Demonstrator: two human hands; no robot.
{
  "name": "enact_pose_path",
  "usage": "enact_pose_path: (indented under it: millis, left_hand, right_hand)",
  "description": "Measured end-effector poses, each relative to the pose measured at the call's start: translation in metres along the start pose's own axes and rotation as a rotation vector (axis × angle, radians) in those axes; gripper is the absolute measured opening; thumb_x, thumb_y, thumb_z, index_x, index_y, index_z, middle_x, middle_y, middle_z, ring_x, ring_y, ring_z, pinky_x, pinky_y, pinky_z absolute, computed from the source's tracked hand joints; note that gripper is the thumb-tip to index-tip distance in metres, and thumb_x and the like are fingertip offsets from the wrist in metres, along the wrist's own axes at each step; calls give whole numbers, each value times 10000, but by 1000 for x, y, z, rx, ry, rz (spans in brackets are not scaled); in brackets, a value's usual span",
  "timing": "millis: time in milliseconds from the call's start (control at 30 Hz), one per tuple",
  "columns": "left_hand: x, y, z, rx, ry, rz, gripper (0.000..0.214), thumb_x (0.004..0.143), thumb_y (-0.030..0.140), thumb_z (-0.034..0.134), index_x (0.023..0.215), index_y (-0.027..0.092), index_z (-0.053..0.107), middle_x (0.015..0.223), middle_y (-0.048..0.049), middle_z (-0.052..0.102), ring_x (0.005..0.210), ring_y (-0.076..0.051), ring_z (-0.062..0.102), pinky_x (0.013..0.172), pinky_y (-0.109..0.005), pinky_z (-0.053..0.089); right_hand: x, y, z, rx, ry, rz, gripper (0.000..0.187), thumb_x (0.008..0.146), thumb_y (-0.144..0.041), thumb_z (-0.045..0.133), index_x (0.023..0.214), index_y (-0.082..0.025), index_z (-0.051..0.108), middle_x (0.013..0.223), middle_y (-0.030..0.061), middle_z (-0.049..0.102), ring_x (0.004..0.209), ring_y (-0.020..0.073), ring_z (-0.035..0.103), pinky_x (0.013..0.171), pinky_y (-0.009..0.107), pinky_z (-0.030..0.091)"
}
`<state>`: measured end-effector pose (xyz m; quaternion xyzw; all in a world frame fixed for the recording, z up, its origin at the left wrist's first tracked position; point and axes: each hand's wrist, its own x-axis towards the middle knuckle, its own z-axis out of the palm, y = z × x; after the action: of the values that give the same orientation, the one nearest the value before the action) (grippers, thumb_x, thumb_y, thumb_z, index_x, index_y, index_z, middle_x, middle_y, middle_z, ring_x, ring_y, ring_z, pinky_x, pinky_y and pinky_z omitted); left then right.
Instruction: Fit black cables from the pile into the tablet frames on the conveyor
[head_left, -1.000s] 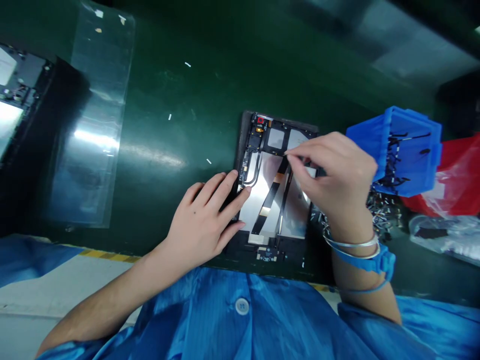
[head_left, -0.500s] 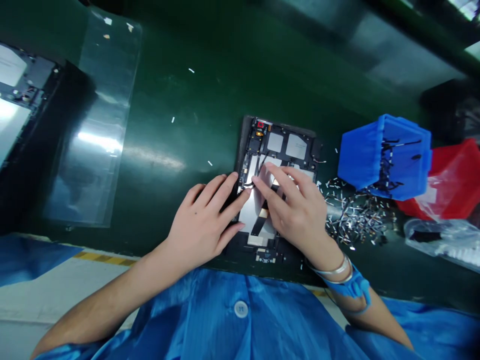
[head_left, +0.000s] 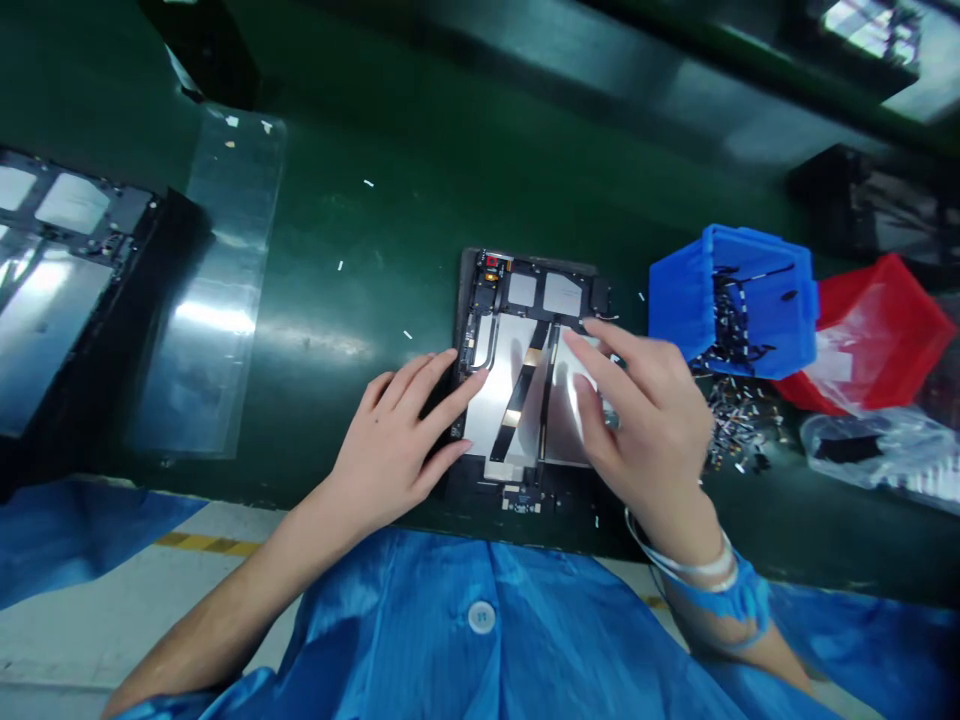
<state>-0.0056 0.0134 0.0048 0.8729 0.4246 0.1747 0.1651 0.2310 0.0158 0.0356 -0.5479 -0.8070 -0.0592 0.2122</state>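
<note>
- Left hand [head_left: 397, 440]: flat and open, holding nothing. Its fingertips rest on the left edge of the open-backed tablet [head_left: 517, 295].
- Right hand [head_left: 652, 420]: fingers stretched out and lightly spread, pressing on the right half of the tablet's silver plate [head_left: 491, 400]. Nothing shows pinched between them. There is a blue wrist strap [head_left: 739, 590] on this wrist.
- Far left of the tablet: a second opened unit [head_left: 52, 270] lies untouched, partly out of frame.
- Left of the tablet, between it and that unit: a clear film sheet [head_left: 210, 290] lies flat on the green mat [head_left: 375, 230].
- Tablet: lies on the mat between the two hands, just ahead of the person's body, with its back off and its boards exposed.
- On the plate: a flat ribbon cable [head_left: 517, 395] crosses it on a slant, with a thin dark cable beside it.
- Judgement: the cabling looks laid down and is being smoothed. No cover is on the tablet, so the unit reads as part-finished.
- Just right of the tablet: loose small parts [head_left: 739, 420] are scattered on the mat.
- Right of the tablet, beyond those parts: a blue bin [head_left: 787, 310] tipped on its side holds dark parts.
- Further right: a red bin [head_left: 885, 320], with a clear plastic bag [head_left: 870, 450] in front of it.
</note>
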Motion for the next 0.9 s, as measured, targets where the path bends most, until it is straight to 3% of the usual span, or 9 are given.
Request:
enact_pose_path:
  millis: [100,200,267,367,467,567,667,767,900]
  left_hand:
    - [-14,2,-4,-192,109,-171,607,953,338,467,1502,248,226,1458,-117,429,1326,-260,427,1053,-430,387]
    - [-28,10,0,-157,217,-296,560,933,313,505,1461,266,323,1418,-111,470,1309,-281,442,1070,-484,362]
    - [-34,20,7,-110,193,-290,484,928,306,514,1401,266,419,1433,-112,457,1338,-306,407,1077,-528,337]
    - [-36,36,16,-181,142,-277,492,925,319,526,1403,277,419,1482,-99,409,1393,-301,333,1113,-559,295]
    - [-33,48,17,-413,157,-394,503,902,335,570,1388,295,450,1496,-63,399,1406,-275,320,1155,-536,266]
    - [-28,54,8,-860,226,-602,450,861,335,626,1302,293,547,1400,-49,516,1309,-254,469,1078,-426,428]
    - [-18,55,-3,-1201,346,-793,500,728,276,762,1205,297,614,1149,-26,676,1035,-191,658,811,-222,573]
    - [3,47,-14,-1245,451,-867,592,602,168,821,1158,273,650,927,5,718,773,-112,680,630,-108,554]
    - [58,19,-23,-1199,535,-810,608,639,42,730,1212,214,621,786,53,683,711,-57,633,642,-82,531]
  right_hand:
    - [-41,-3,-23,40,50,151,430,857,-91,562,1266,-220,584,977,80,705,833,191,654,718,318,533]
    - [-76,-11,-26,-28,14,264,377,865,-139,586,1239,-185,597,945,82,715,777,189,661,694,319,536]
    - [-88,-19,-21,-4,-11,301,337,881,-182,578,1217,-173,607,980,89,716,808,196,666,716,328,543]
    - [-92,-27,-13,59,4,312,299,890,-203,568,1180,-157,626,1024,109,710,872,215,666,761,358,550]
    - [-91,-31,-10,104,49,328,291,878,-199,583,1157,-137,641,1030,129,710,892,233,665,776,390,555]
    - [-89,-33,-10,229,77,380,286,883,-200,574,1161,-177,640,1039,100,712,924,218,666,800,388,565]
    - [-86,-34,-13,381,117,425,289,892,-197,557,1171,-196,634,1080,87,707,979,201,661,853,386,566]
    - [-86,-30,-17,534,191,421,318,895,-169,538,1203,-188,618,1148,93,692,1034,187,650,897,376,555]
    - [-101,-17,-22,546,323,419,317,866,-84,537,1140,-190,653,1038,83,719,917,165,666,777,326,569]
